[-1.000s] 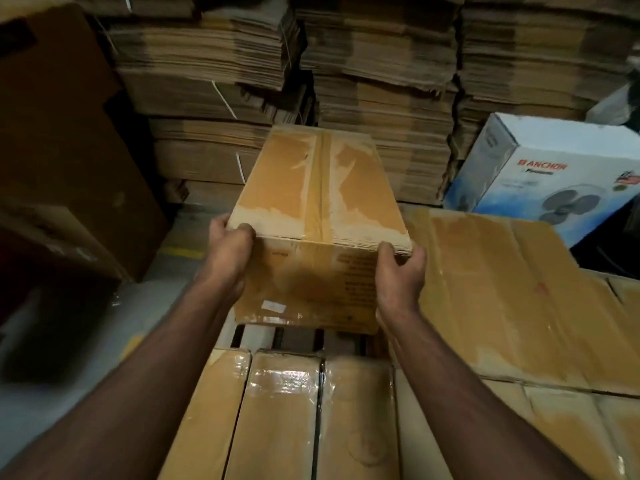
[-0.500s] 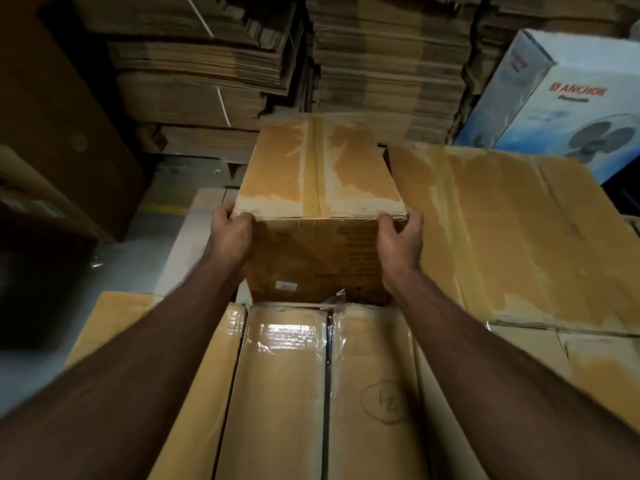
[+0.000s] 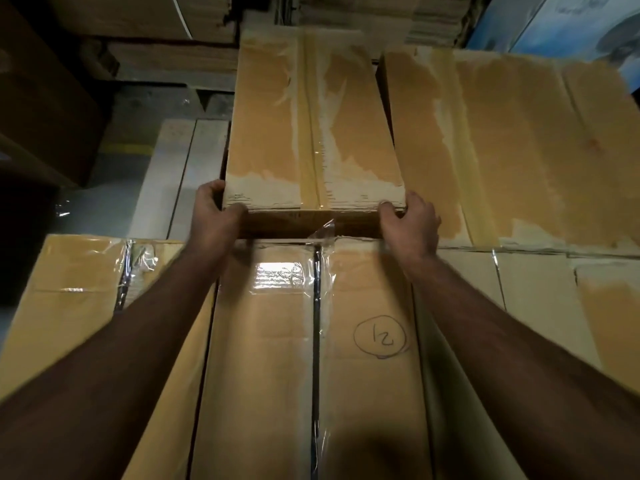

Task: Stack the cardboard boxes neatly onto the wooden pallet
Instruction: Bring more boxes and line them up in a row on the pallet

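Note:
A taped brown cardboard box sits low between the other boxes, its top nearly level with theirs. My left hand grips its near left corner and my right hand grips its near right corner. Pale wooden pallet boards show to the left of the box. In front of it lies a box marked "12" with loose clear tape. A wide flat box lies directly to its right.
Another taped box lies at the near left. Bundles of flattened cardboard are stacked behind. A white and blue fan carton stands at the far right. Grey floor with a yellow line shows at left.
Both hands have lowered the box down into the gap on the pallet beside the wide box. The camera has tilted further down over the stack.

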Demonstrator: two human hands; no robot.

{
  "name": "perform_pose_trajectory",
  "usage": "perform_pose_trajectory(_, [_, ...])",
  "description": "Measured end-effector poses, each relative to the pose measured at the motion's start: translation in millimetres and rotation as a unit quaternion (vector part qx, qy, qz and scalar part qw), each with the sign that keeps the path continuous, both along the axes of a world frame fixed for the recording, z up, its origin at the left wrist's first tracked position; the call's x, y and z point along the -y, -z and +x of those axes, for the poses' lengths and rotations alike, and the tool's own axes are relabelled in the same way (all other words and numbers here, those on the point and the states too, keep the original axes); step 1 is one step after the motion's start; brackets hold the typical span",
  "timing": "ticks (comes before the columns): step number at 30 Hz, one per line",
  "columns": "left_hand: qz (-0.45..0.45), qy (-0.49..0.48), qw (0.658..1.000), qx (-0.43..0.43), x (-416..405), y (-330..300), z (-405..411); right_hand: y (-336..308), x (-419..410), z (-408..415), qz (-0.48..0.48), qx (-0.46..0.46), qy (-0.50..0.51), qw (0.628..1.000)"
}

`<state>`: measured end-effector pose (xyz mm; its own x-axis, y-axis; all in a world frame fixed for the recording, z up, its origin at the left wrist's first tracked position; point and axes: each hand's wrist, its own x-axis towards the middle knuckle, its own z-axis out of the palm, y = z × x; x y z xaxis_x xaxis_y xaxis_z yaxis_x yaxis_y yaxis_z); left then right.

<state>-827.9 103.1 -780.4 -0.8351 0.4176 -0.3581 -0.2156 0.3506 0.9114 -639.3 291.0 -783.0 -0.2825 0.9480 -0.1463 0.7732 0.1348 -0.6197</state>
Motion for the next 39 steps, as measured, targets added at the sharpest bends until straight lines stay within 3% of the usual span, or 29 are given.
perform_pose_trajectory(3, [-0.060, 0.056, 0.994, -0.069, 8.5, 11.5, 5.8, 11.2, 11.6, 10.4, 0.045, 0.099, -0.022, 0.994])
perform_pose_trajectory(6, [-0.107, 0.108, 0.981, -0.121, 6.5, 16.1, 4.5, 16.6, 19.6, 14.7, 0.084, 0.114, -0.018, 0.990])
perform_pose_trajectory(10, [-0.122, 0.118, 0.978, -0.123, 2.8, 20.6, -0.1, 18.4, 21.3, 12.5, 0.093, 0.118, 0.003, 0.989])
perform_pose_trajectory(19, [-0.226, 0.163, 0.934, -0.225, 1.8, 27.9, 11.6, 22.3, 23.3, 20.1, 0.169, 0.256, -0.070, 0.949])
perform_pose_trajectory(23, [-0.276, 0.192, 0.901, -0.275, 1.6, 31.8, 14.9, 17.7, 27.0, 22.5, 0.172, 0.277, -0.094, 0.941])
perform_pose_trajectory(26, [-0.315, 0.215, 0.883, -0.274, -0.6, 35.9, 16.4, 16.3, 23.2, 30.5, 0.177, 0.244, -0.120, 0.946])
perform_pose_trajectory(30, [-0.304, 0.216, 0.886, -0.275, -4.0, 39.4, 21.2, 17.2, 21.6, 28.5, 0.136, 0.192, -0.162, 0.958])
perform_pose_trajectory(33, [-0.299, 0.217, 0.880, -0.298, -3.2, 40.7, 21.3, 15.7, 30.4, 18.8, 0.126, 0.198, -0.136, 0.963])
perform_pose_trajectory(39, [-0.311, 0.271, 0.865, -0.287, -0.5, 30.9, 19.4, 25.9, 65.5, 15.0, 0.144, 0.227, -0.183, 0.946])
